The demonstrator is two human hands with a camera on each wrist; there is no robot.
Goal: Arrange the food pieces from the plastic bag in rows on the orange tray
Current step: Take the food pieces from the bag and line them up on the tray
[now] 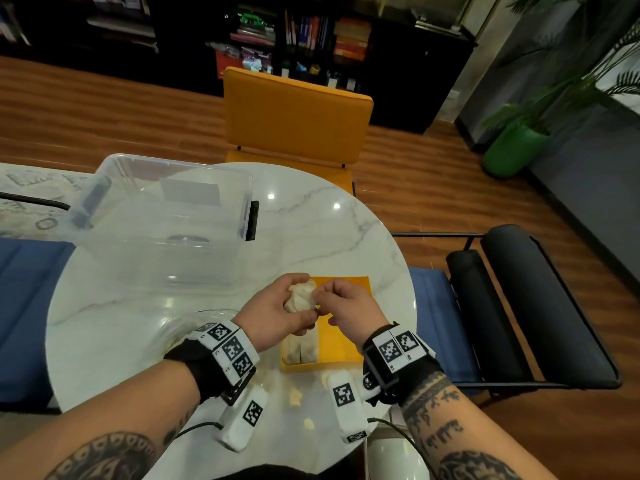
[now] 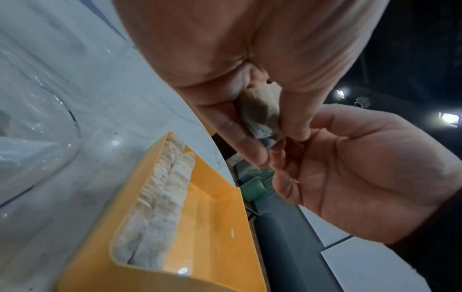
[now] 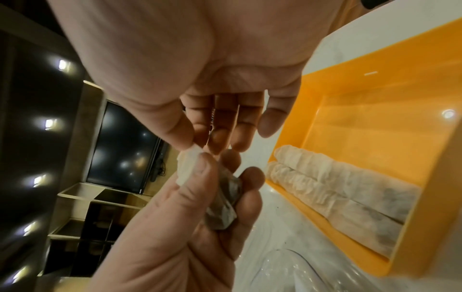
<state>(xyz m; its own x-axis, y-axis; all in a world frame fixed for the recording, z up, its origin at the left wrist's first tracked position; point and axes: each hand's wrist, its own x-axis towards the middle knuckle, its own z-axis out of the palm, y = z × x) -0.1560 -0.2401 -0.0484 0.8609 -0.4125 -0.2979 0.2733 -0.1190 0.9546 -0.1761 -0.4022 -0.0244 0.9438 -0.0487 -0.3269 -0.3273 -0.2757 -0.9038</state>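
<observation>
- Your left hand (image 1: 277,306) held a pale wrapped food piece (image 1: 300,296) above the orange tray (image 1: 341,336); the fingers and thumb were curled round it, so this grip was closed on the piece.
- In the left wrist view the same food piece (image 2: 260,114) sat between the thumb and the fingers of that hand (image 2: 225,59).
- Your right hand (image 1: 349,303) met the left one over the tray. Its thumb and first finger pinched the white end of the piece (image 3: 187,164), while the other fingers (image 3: 250,126) stayed loosely bent.
- The tray lay on the round marble bench (image 1: 311,216), near the edge on your side. Two rows of pale food pieces (image 1: 300,348) lay side by side against its left wall; the remaining floor of the tray was bare orange.
- The clear plastic bag (image 1: 180,330) lay on the bench just to the left of the tray, partly under your left wrist.
- A big transparent storage box (image 1: 166,216) stood further back on the left part of the bench.
- A yellow chair (image 1: 294,116) stood behind the bench.
</observation>
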